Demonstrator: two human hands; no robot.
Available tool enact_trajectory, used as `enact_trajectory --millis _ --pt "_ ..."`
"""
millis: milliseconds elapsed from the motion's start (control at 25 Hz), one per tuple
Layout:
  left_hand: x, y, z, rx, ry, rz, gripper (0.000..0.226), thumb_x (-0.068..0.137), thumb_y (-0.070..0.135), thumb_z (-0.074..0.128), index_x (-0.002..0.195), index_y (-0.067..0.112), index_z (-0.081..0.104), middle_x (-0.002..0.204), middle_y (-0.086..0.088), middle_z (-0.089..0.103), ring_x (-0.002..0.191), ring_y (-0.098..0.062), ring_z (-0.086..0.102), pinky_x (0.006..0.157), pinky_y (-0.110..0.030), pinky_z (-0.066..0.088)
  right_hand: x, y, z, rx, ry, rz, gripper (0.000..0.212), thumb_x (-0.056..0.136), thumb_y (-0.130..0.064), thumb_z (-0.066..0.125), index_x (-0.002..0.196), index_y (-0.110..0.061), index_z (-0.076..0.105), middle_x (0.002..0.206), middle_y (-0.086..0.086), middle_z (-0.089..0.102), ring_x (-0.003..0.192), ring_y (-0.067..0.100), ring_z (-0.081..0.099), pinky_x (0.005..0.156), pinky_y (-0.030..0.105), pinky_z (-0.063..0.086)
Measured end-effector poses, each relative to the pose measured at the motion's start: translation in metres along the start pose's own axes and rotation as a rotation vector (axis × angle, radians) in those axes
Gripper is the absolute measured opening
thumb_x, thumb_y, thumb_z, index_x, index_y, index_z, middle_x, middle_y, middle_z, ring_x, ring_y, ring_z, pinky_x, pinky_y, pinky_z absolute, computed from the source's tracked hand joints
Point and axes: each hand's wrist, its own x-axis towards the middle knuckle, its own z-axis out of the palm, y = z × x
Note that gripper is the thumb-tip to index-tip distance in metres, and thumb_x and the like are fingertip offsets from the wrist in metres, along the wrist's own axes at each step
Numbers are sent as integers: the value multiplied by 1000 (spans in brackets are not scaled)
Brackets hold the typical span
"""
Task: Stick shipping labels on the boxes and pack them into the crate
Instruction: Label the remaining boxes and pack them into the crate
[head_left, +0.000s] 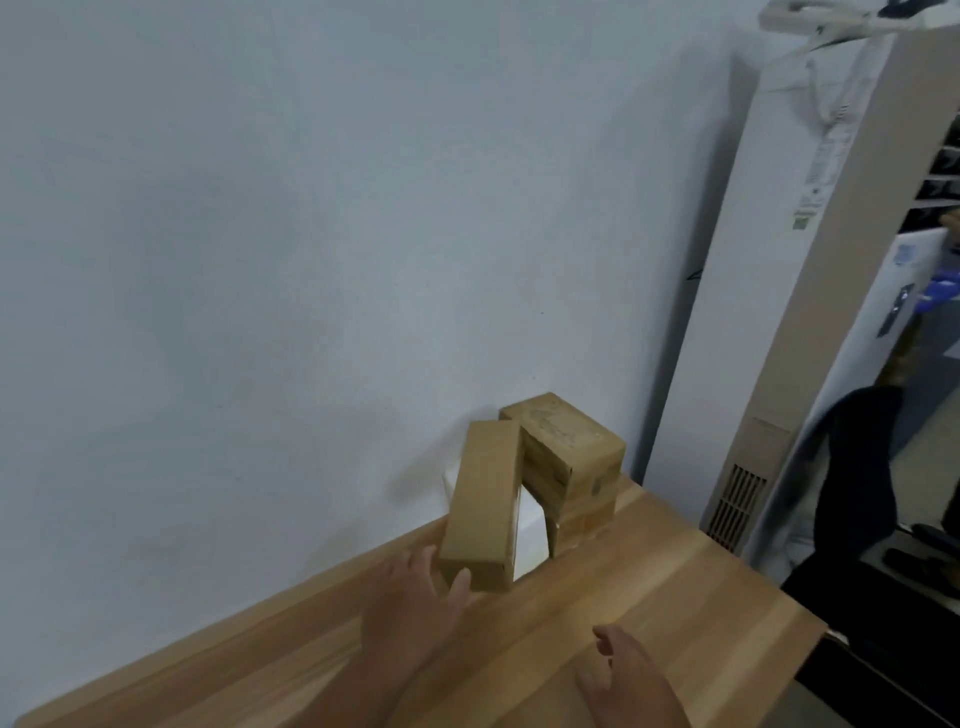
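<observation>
Boxes (569, 457) of brown cardboard are stacked at the far edge of the wooden surface (649, 597), against the wall. A long box (483, 499) lies tilted just beside them, over a white box (531, 525). The left grip (410, 608) is at its near end, fingers spread and fairly straight, thumb touching the cardboard. The right grip (628, 675) hovers above the surface, loosely open, holding nothing.

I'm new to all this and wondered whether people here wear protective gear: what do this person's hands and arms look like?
Both are bare: the left hand and right hand wear no gloves. The left forearm shows no sleeve as far as the frame reaches. No ring, watch or bracelet can be made out, though the picture is soft.
</observation>
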Motion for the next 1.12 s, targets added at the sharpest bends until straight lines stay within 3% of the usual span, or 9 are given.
enact_trajectory --millis 240,560,880,1000,1120 --pt "71 37 27 91 8 -40 90 80 84 41 154 33 30 144 6 40 131 -17 42 110 -39 41 105 -34 -5 117 -92 -23 51 90 -39 62 138 -28 50 131 -7 58 116 12 56 100 32 47" --pt "144 80 81 195 20 -220 108 70 91 50 154 44 2 166 5 7 152 -27 16 122 -48 22 225 -62 14 239 -260 -179 51 96 -35 63 143 -25 45 132 -7 54 113 12 55 94 31 51" --pt "164 88 101 195 31 -230 92 80 74 59 155 44 14 159 2 16 141 -22 27 113 -39 40 257 -53 18 270 -314 -222 47 98 -32 58 143 -28 45 136 -10 51 116 8 53 93 29 48" --pt "159 94 89 119 128 -225 90 78 75 58 154 46 20 155 4 22 137 -19 29 107 -35 46 257 -48 18 280 -284 -255 44 98 -30 59 141 -24 49 134 -8 55 111 8 56 90 28 48" --pt "150 95 63 -42 287 -216 92 71 81 58 151 52 24 144 12 29 130 -13 35 90 -26 48 254 -56 16 443 -355 -144 36 102 -36 54 134 -22 56 131 -3 60 109 8 59 92 32 51"
